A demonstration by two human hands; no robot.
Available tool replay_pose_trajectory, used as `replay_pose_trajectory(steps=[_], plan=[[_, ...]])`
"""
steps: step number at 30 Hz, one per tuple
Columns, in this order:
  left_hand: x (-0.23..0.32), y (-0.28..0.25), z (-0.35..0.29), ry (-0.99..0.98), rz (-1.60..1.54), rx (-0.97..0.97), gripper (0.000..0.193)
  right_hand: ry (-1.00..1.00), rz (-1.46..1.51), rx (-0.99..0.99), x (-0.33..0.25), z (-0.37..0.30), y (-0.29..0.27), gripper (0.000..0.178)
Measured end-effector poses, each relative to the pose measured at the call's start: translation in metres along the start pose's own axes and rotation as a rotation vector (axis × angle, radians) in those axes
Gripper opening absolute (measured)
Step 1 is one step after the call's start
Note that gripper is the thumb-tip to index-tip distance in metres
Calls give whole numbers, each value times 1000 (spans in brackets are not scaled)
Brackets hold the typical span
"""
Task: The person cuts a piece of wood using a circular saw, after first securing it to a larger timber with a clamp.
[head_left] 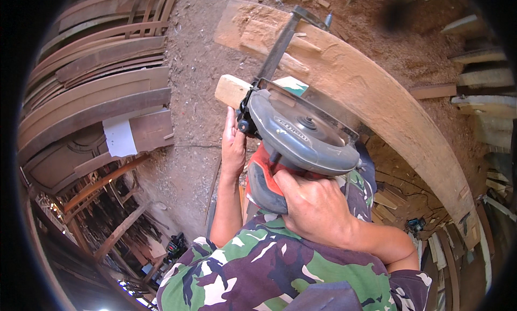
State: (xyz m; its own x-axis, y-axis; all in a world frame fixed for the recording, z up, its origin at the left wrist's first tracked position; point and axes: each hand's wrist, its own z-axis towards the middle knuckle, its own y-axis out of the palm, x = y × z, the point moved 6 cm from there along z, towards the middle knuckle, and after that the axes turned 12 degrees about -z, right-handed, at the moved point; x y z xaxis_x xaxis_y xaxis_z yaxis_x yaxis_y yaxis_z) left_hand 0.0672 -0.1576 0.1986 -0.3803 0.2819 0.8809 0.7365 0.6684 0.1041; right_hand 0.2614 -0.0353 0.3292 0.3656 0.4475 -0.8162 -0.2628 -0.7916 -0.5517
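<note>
A circular saw [301,130] with a grey blade guard and a red-and-black body sits in front of my torso. My right hand [315,206] is closed around its handle. My left hand [233,149] is raised at the saw's left side, fingers stretched upward beside the front of the base; its thumb is partly hidden. Just beyond those fingertips, a short pale wood block [231,91] sticks out past the saw's base. From the saw a dark metal bar [278,49] runs away over a long curved wooden plank [371,82], ending in a bent crosspiece.
Stacked curved boards [107,76] fill the left side, with a white sheet [119,137] on them. More boards [482,76] line the right. Wood scraps [390,198] lie below the plank, near a small dark tool [414,225]. Sawdust covers the brown ground [196,57].
</note>
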Motion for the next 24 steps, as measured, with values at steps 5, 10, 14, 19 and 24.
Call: replay_pose_trajectory(steps=[5, 10, 14, 19, 24], plan=[[-8, -13, 4, 0, -11, -3, 72, 0, 1, -24, -2, 5, 3, 26], [-5, -15, 7, 5, -9, -1, 75, 13, 41, -10, -3, 10, 6, 40], [-4, -19, 8, 5, -14, 31, 75, 0, 49, 16, -5, 14, 7, 39], [-4, -27, 12, 14, -53, 15, 75, -1, 48, 9, -8, 22, 12, 38], [-2, -28, 13, 7, -58, 40, 77, -10, 20, 1, -10, 23, 14, 38]])
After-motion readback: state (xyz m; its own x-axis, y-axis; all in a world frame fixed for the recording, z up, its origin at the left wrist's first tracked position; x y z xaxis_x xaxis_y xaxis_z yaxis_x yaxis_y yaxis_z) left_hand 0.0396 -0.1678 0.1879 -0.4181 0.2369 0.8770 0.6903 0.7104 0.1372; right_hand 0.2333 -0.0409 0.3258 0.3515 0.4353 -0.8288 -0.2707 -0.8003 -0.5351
